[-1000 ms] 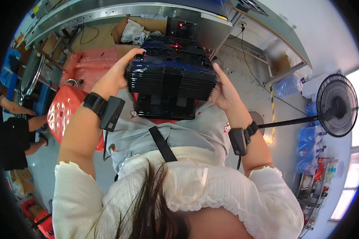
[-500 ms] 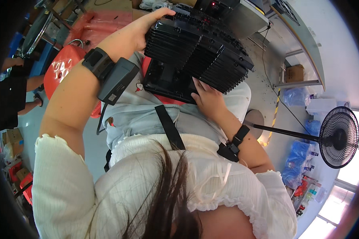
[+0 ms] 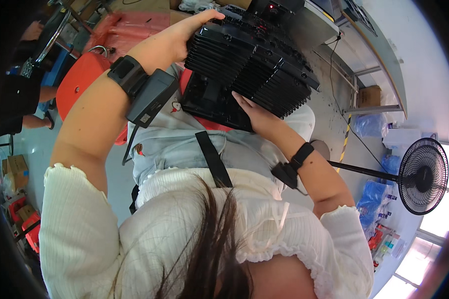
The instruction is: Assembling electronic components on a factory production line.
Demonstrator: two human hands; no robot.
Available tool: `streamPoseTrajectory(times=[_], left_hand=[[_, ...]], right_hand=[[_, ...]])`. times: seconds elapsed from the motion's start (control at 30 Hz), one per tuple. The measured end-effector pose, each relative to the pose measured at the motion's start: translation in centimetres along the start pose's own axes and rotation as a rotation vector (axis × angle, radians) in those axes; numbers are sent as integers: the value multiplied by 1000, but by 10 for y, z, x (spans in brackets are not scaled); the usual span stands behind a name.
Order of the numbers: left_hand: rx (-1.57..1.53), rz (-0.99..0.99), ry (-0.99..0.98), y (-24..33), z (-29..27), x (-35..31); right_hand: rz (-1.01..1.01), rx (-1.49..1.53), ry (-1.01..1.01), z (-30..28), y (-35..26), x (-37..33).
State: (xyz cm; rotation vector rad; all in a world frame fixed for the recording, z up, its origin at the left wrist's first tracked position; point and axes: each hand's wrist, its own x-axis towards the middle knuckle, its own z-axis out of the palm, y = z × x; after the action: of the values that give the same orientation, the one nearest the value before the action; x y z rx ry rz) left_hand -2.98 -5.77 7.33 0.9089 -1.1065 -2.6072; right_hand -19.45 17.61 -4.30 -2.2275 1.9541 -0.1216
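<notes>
— Left hand (image 3: 177, 37) gripping the far upper edge of the finned black unit (image 3: 249, 62), fingers curling over the top; right hand (image 3: 257, 115) pressing flat against the near underside, palm up, taking the weight. Both hands clamped on the one unit, well apart across it.

— Noting where the unit is sitting?

— Hanging off the bench, held in the air above the lap, tilting steeply, fins facing up and to the right. Overlapping the edge of the grey workbench (image 3: 314, 25) in view, contact impossible to tell. Showing small red lights along the top.

— Changing how, against a second ago?

— Rolling over. Held level then, one hand on each side; now tipping, left arm lifting high, right hand sliding underneath. Rising and swinging toward the bench too. Judging from that: turning the unit to bring another face round, weight shifting onto the right palm.

— Wearing anything on the wrists?

— Black strap with a grey box (image 3: 152, 97) on the left forearm, smaller black band (image 3: 294, 164) on the right.

— Seeing anything round about?

— Orange bin (image 3: 80, 82) down left, pedestal fan (image 3: 424, 174) right, yellow-black floor tape (image 3: 345, 144) beside the bench leg. Another person's arm (image 3: 40, 92) at far left, keeping clear.
</notes>
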Motion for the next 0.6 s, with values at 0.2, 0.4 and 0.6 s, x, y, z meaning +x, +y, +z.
streamPoseTrajectory(times=[0.2, 0.4, 0.6], left_hand=[[-21, -31, -11, 0, 4, -3], [-34, -38, 82, -5, -2, 2], [-65, -30, 8, -4, -6, 0]], right_hand=[[11, 6, 1, -8, -2, -7], [108, 188, -95, -34, 8, -50], [-13, 163, 28, -45, -13, -57]])
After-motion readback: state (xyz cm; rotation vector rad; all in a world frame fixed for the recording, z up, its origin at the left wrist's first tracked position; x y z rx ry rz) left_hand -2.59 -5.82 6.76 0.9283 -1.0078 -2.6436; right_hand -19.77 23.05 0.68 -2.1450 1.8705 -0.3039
